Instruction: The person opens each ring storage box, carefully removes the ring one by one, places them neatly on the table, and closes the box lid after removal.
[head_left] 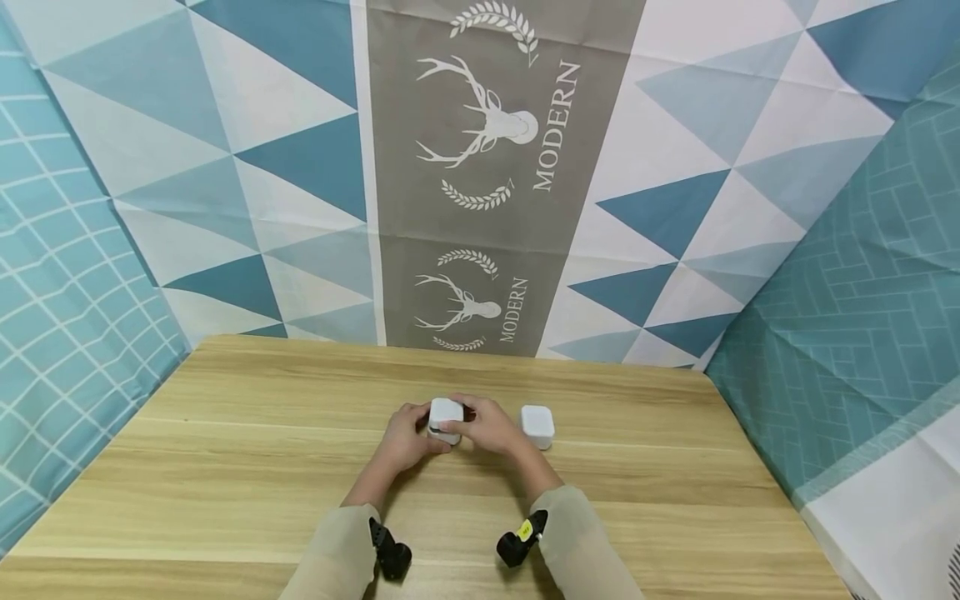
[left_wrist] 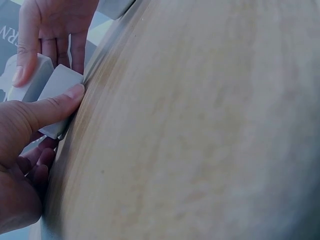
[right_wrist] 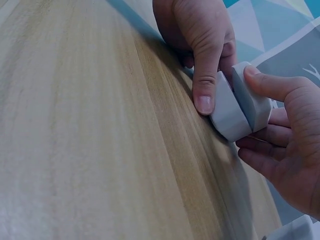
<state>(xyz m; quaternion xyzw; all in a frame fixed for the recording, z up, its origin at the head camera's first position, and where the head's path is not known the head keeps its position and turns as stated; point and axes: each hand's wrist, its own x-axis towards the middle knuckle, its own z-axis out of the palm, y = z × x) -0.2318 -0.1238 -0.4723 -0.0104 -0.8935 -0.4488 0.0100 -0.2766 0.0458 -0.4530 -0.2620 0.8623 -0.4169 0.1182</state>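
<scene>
Left hand (head_left: 405, 440): centre of the head view, on the left side of the small white hinged box (head_left: 445, 420). In the left wrist view the thumb (left_wrist: 55, 107) lies flat along the lower half of the box; the other fingers curl under it, low in the frame. Grip is a pinch round the base.

White hinged box: just above the wooden table (head_left: 225, 467), centre of the head view, between both hands. In the right wrist view (right_wrist: 240, 107) it shows as two halves with a wedge-shaped gap between them, partly opened. Whether the base touches the table, cannot tell.

Right hand (head_left: 491, 425): right of the box in the head view, fingers wrapped over its top and far side. In the right wrist view its fingers (right_wrist: 267, 85) press the upper half at the right of the frame.

Second white box (head_left: 537, 426): standing closed on the table just right of the right hand, apart from it.

Handling judgement: base wants holding steady by the left thumb while the right fingers work the upper half; keep force at the seam and away from the hinge, or the box may twist out of the pinch.

Risk: smooth rounded shell, likely slippery; right wrist sits near the second box and could nudge it.
</scene>
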